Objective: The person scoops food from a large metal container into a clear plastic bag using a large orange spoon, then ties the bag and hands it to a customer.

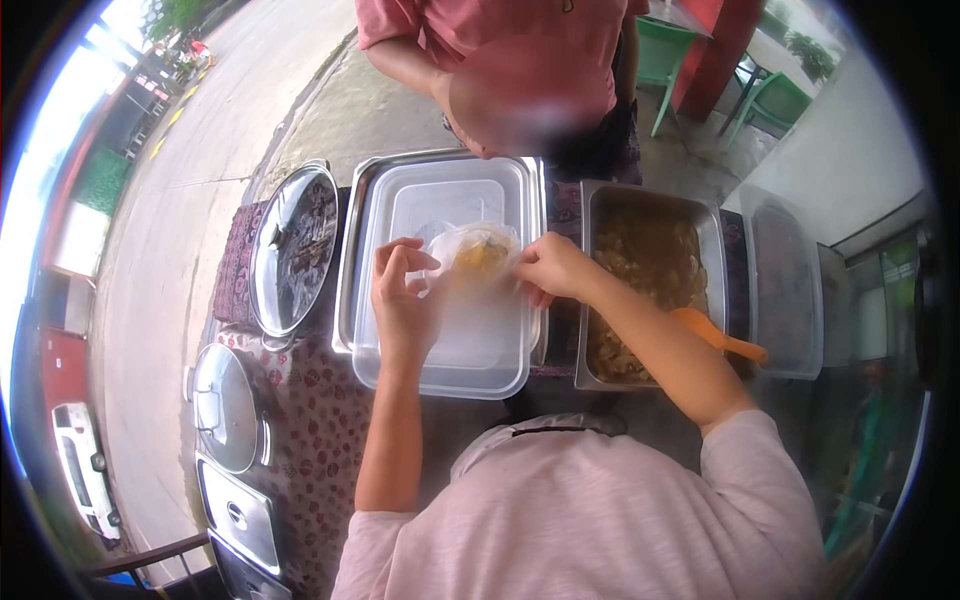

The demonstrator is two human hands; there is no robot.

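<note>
A thin clear plastic bag point(480, 251) with yellowish food in it is between my hands, above a translucent plastic lid point(480, 367) that lies over a steel tray point(347, 300). At the bag's left edge is my left hand point(405, 289), thumb and fingers curled; whether they grip the film is hard to tell. My right hand point(551, 270) pinches the right edge of the bag. Right of the lid, under my right forearm, a deep steel pan point(716, 255) holds food in brown sauce, with an orange ladle or spoon point(720, 339) lying across its rim.
A lidded oval pan point(296, 247) stands left, a second glass-lidded pot point(225, 409) nearer me. Steel lids point(238, 514) lie on the patterned tablecloth point(319, 427). Another translucent lid point(786, 285) is at the right. Across the table stands a person in a red shirt point(495, 22).
</note>
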